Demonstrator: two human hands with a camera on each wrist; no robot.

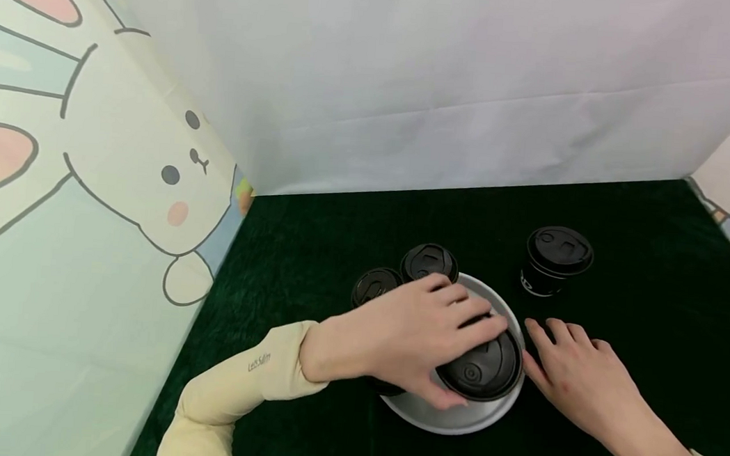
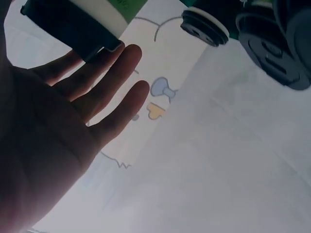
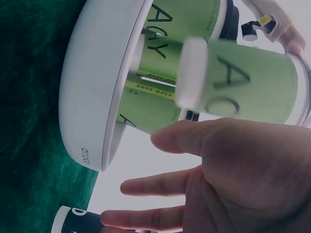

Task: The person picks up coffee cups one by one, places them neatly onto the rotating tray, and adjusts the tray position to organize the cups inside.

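Note:
My left hand [image 1: 418, 332] grips a paper cup by its black lid [image 1: 485, 368], thumb on the near side and fingers across the far side. In the right wrist view this green cup [image 3: 243, 80], marked with dark letters and slightly blurred, is raised above the rim of a white bowl [image 3: 92, 82]. Other green cups [image 3: 189, 24] with black lids stand in the bowl; my left arm partly hides them in the head view. My right hand [image 1: 588, 381] is beside the bowl's right rim, its fingers spread and holding nothing.
A black cup [image 1: 551, 264] with a black lid stands on the dark green cloth [image 1: 314, 246], right of the bowl and beyond my right hand. A pale fabric backdrop [image 1: 449, 87] rises behind the table, and a rabbit-print panel [image 1: 112, 157] stands on the left.

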